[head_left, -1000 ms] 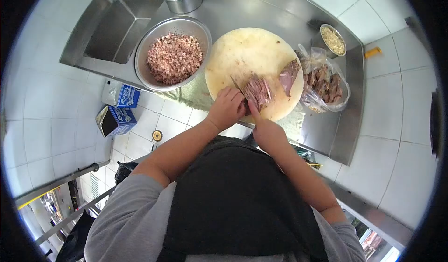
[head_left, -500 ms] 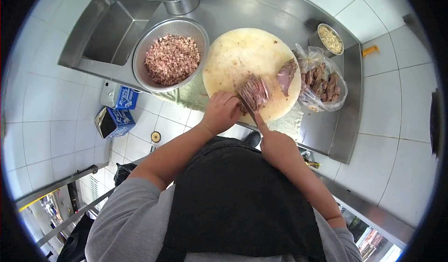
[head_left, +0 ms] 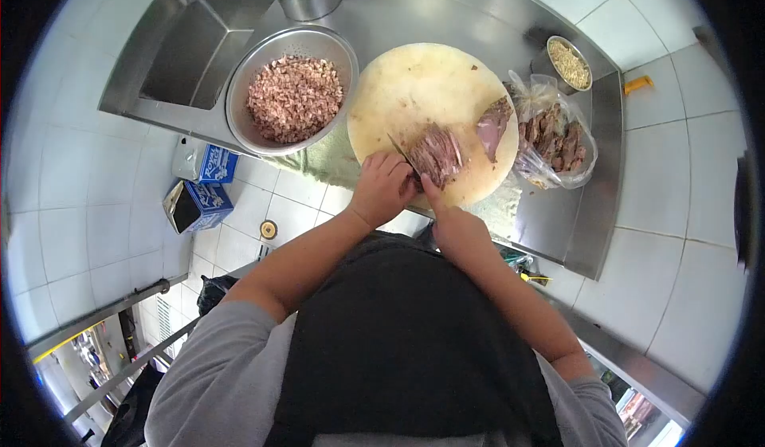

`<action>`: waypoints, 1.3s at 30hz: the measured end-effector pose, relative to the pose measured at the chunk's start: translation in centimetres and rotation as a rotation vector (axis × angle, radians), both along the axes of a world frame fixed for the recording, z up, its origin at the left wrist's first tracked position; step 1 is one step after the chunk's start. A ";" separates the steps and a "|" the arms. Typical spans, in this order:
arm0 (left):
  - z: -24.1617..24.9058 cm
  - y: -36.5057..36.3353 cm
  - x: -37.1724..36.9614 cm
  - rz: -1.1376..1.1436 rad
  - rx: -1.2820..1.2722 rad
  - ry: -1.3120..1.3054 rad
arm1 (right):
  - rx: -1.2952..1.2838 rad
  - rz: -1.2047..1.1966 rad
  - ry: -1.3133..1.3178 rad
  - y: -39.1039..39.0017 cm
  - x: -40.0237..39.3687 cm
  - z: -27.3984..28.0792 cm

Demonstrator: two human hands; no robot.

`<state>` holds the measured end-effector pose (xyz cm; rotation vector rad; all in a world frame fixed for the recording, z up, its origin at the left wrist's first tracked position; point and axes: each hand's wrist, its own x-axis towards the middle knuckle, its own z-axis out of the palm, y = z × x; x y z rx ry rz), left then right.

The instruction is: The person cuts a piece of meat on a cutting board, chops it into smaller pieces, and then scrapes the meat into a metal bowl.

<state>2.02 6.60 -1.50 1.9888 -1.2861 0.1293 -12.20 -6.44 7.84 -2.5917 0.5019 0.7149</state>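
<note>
My right hand (head_left: pixel 458 228) grips a knife (head_left: pixel 401 150), its index finger stretched along the top of the blade. The handle is hidden inside the hand. The blade stands against the left side of a pile of sliced meat (head_left: pixel 434 152), with its tip pointing away from me. My left hand (head_left: pixel 384 186) is just left of the blade, fingers curled over a piece of meat that they mostly hide. All this lies on the near part of a round cutting board (head_left: pixel 406 80). An uncut piece of meat (head_left: pixel 494 128) rests at the board's right edge.
Left of the board stands a metal colander (head_left: pixel 237 96) of diced meat. A plastic bag (head_left: pixel 586 156) of meat chunks and a metal container (head_left: pixel 550 68) of pale chopped bits are on the right. A sink (head_left: pixel 187 68) is at far left. Under the board lies a green cloth (head_left: pixel 335 164).
The knife and my right hand have shifted left, and the blade's tip now shows beyond my left fingers. The sliced pile stays nearly in place.
</note>
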 end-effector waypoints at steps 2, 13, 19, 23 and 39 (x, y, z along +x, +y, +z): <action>0.4 0.4 0.3 -0.036 0.053 0.024 | 0.005 0.002 -0.013 -0.5 0.2 0.5; 4.8 -3.9 7.4 -0.552 0.268 -0.280 | -0.139 -0.297 -0.087 -5.3 -5.1 5.1; 2.9 -8.8 8.2 -0.952 0.376 -0.454 | -0.049 -0.389 -0.119 -5.3 -6.9 5.2; 2.4 -8.8 8.0 -0.933 0.421 -0.413 | 0.012 -0.407 -0.088 -5.0 -7.9 4.8; 6.3 -6.7 -0.2 0.078 0.526 -0.198 | 0.019 -0.284 -0.084 -5.8 -7.9 3.3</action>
